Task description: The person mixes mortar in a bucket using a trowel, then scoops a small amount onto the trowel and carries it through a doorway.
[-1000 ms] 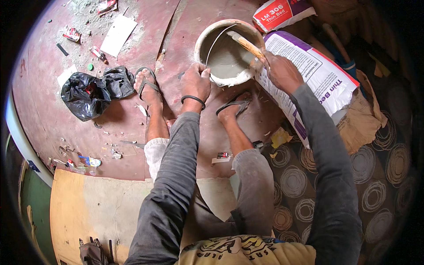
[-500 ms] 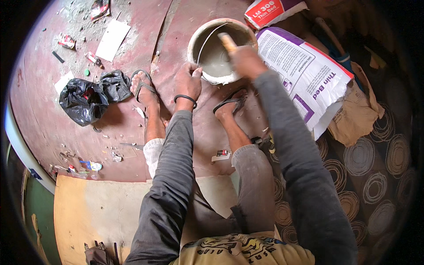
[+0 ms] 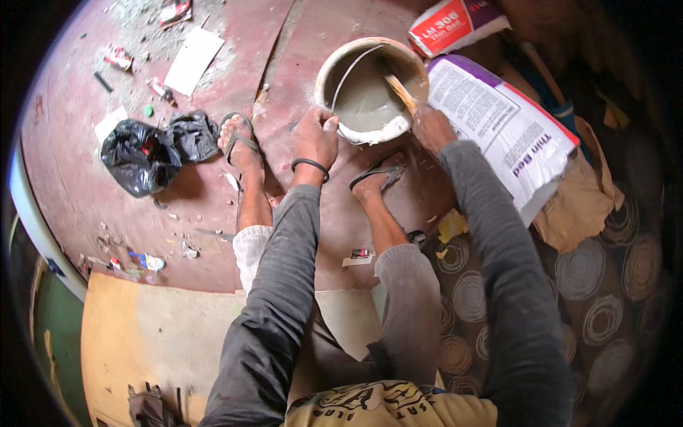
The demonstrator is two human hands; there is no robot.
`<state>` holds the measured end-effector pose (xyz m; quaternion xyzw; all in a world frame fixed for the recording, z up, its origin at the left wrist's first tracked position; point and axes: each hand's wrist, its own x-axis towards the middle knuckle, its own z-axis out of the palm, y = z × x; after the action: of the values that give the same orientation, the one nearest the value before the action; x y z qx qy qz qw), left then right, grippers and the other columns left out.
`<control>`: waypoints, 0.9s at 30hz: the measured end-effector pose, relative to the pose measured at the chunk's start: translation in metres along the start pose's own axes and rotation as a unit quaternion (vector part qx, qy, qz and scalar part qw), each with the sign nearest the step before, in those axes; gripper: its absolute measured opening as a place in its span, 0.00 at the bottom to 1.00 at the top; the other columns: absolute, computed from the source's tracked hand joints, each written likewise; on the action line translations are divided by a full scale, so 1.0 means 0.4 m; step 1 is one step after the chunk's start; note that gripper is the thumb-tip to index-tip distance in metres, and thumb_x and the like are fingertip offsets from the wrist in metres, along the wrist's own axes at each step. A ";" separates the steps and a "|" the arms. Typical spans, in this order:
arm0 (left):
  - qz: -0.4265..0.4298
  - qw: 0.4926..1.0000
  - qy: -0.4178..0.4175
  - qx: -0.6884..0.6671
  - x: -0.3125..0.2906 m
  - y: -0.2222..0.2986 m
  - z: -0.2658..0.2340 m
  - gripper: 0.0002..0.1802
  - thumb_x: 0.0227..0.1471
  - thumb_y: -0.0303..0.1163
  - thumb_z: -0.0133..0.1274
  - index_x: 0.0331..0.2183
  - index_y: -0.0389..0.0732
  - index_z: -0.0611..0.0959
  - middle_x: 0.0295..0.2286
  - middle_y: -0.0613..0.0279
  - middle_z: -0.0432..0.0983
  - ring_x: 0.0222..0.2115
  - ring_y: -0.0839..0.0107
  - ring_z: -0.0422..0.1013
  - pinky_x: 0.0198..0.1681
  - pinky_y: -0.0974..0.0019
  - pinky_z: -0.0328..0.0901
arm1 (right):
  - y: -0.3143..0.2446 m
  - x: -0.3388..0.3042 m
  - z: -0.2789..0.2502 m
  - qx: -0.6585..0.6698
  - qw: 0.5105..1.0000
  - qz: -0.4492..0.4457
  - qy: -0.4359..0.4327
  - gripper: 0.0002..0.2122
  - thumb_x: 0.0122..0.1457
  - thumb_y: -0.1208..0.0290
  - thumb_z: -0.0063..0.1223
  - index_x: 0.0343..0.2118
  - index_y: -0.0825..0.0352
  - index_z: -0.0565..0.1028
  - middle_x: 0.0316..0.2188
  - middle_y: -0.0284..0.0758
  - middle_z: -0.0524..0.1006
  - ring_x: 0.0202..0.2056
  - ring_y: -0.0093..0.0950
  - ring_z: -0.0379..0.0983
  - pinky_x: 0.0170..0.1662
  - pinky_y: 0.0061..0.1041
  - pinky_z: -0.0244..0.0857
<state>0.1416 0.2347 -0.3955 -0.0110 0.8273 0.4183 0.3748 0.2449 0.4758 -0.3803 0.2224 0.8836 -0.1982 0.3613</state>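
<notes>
A round whitish bucket (image 3: 326, 65) stands on the floor in front of me, with wet grey mortar (image 3: 366, 96) inside. Closed fingers of my left hand (image 3: 315, 139) grip it at the near left of the rim, where the thin white handle (image 3: 348, 70) comes down. My right hand (image 3: 432, 129) is wrapped round a wooden stick (image 3: 400, 91) at the right side of the rim. The stick slants into the bucket, and its far end meets the mortar.
Right of the bucket lies a white and purple paper sack (image 3: 491, 117), with a torn red piece of sack (image 3: 455, 28) beyond and brown paper (image 3: 580, 206) beside it. Black plastic bags (image 3: 139, 158) and a white sheet (image 3: 193, 60) lie left. My sandalled feet (image 3: 242, 139) flank the bucket's near side.
My right hand has come down and to the right with the stick, which now leans across the bucket's right side. My left hand keeps its grip. The whole view has shifted slightly.
</notes>
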 end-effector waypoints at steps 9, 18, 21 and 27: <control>-0.048 0.999 0.009 0.020 -0.017 0.006 -0.033 0.07 0.46 0.32 0.53 0.27 0.38 0.77 0.24 0.52 0.75 0.27 0.60 0.72 0.33 0.61 0.64 | -0.105 -0.083 0.127 0.643 0.708 0.207 -0.207 0.13 0.62 0.60 0.39 0.43 0.62 0.68 0.17 0.24 0.62 0.14 0.11 0.54 0.13 0.12 0.50; -0.078 0.996 -0.022 -0.028 -0.028 0.020 -0.019 0.09 0.47 0.34 0.53 0.31 0.40 0.79 0.28 0.49 0.76 0.32 0.55 0.73 0.37 0.58 0.65 | -0.196 -0.362 0.038 0.583 0.788 0.192 -0.038 0.17 0.64 0.57 0.36 0.46 0.65 0.67 0.18 0.25 0.63 0.14 0.12 0.57 0.14 0.12 0.53; -0.057 0.998 0.007 -0.007 -0.040 0.030 -0.039 0.08 0.47 0.31 0.54 0.28 0.36 0.79 0.25 0.51 0.76 0.27 0.62 0.73 0.33 0.62 0.65 | -0.258 -0.425 0.029 0.547 0.812 0.203 0.030 0.18 0.64 0.57 0.35 0.47 0.65 0.66 0.18 0.25 0.63 0.14 0.12 0.56 0.14 0.12 0.54; -0.014 1.000 0.019 -0.012 -0.044 0.050 -0.027 0.09 0.46 0.32 0.54 0.28 0.36 0.79 0.26 0.50 0.76 0.28 0.59 0.73 0.34 0.61 0.65 | -0.202 -0.307 0.164 0.518 0.824 0.224 0.046 0.14 0.64 0.60 0.34 0.44 0.63 0.67 0.16 0.24 0.61 0.13 0.13 0.56 0.13 0.14 0.51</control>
<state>0.1411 0.2348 -0.3667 -0.0348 0.8289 0.4226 0.3648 0.3163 0.3450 -0.3189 0.5779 0.5925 -0.5294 0.1863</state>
